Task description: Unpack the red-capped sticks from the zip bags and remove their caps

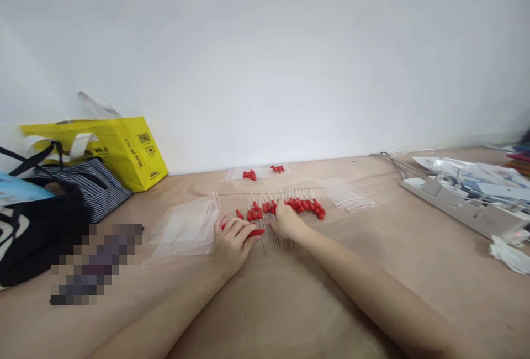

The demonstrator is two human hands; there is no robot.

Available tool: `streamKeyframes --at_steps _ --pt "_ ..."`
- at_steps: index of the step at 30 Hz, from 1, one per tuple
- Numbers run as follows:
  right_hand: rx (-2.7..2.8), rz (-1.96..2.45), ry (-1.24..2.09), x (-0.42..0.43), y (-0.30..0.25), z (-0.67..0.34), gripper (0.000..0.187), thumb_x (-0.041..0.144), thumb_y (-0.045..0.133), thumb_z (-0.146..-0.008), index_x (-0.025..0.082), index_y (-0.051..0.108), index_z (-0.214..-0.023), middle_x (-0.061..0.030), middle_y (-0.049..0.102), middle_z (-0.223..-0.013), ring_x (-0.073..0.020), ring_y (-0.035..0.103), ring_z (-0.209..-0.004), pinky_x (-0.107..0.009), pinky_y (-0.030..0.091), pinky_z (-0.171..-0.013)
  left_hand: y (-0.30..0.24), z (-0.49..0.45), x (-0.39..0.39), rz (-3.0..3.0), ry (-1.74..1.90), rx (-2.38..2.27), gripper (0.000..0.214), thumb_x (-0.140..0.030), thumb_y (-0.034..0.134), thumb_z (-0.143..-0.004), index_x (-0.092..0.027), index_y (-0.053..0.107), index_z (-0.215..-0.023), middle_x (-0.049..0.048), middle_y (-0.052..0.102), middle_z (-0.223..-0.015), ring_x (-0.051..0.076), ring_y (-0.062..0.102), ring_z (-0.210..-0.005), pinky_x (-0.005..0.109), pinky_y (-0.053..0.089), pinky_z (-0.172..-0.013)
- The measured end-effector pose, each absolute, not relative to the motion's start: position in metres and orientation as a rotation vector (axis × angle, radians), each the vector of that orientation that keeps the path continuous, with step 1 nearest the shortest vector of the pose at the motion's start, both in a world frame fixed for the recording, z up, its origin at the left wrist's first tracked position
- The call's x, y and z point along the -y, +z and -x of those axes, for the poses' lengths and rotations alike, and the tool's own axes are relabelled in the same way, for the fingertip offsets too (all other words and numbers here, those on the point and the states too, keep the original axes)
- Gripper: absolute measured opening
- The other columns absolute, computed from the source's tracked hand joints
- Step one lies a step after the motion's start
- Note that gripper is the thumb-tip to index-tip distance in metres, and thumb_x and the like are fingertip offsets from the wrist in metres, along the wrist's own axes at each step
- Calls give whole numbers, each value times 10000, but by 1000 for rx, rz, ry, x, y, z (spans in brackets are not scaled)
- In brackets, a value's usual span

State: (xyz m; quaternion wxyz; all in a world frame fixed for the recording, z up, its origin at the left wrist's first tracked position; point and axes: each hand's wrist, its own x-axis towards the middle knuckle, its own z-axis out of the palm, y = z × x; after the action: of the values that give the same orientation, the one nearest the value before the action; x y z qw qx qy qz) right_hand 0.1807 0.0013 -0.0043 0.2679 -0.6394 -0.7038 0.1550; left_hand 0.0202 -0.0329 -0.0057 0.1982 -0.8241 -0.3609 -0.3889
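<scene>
My left hand [232,242] is closed around a slim red stick-like object [256,232], whose ends show on both sides of the fingers; its exact kind I cannot make out. My right hand [287,222] reaches into a row of thin pale sticks with red knobbed ends [304,204]. Its fingers are bent down at the sticks near the middle of the row, and the fingertips are partly hidden. More red-ended sticks [254,212] lie just beyond my left hand. One small red piece [239,214] sits apart at the row's left.
Clear zip bags lie left [186,226] and right [345,193] of the sticks. Behind, another bag [265,172] bears small red pieces. A yellow bag [141,154] and a black bag [49,237] stand left. A white power strip [451,204] with plugs lies right, near a crumpled tissue [509,255].
</scene>
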Motion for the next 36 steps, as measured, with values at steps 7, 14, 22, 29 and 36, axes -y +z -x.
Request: streamKeyframes --at_steps 7,14,22,29,36 --pt "1907 1549 451 2 9 -193 195 256 529 -772 124 523 -917 -114 654 -812 -183 623 -722 -245 445 -569 -3 -22 33 2315 -1107 1016 188 -345 482 -820 -210 565 -718 -14 642 -693 151 561 -710 409 250 -904" --pt "2087 933 759 29 14 -220 231 306 559 -751 172 625 -927 -19 663 -848 -128 594 -697 -221 457 -619 -1 -44 29 2345 -1159 962 183 -313 478 -817 -189 508 -685 -22 625 -654 153 559 -697 416 264 -898" --pt "1894 1201 555 33 -7 -257 184 239 500 -765 183 657 -842 -24 673 -794 -140 590 -673 -239 444 -627 3 -48 28 2390 -1043 1019 179 -349 556 -751 -209 553 -862 21 651 -884 204 550 -876 447 228 -935" --pt "1868 1551 24 28 -26 -272 179 328 518 -762 250 674 -801 -34 627 -749 -188 537 -778 -295 381 -697 6 -24 29 2316 -1051 1099 70 -243 526 -766 -224 576 -720 -11 646 -777 181 553 -810 447 223 -929" --pt "1711 1840 -192 9 0 -261 312 480 481 -752 216 649 -769 -63 603 -815 -216 503 -842 -335 296 -725 2 -12 45 2363 -1080 1020 109 -216 520 -756 -228 582 -667 -13 642 -732 168 551 -783 414 246 -902"
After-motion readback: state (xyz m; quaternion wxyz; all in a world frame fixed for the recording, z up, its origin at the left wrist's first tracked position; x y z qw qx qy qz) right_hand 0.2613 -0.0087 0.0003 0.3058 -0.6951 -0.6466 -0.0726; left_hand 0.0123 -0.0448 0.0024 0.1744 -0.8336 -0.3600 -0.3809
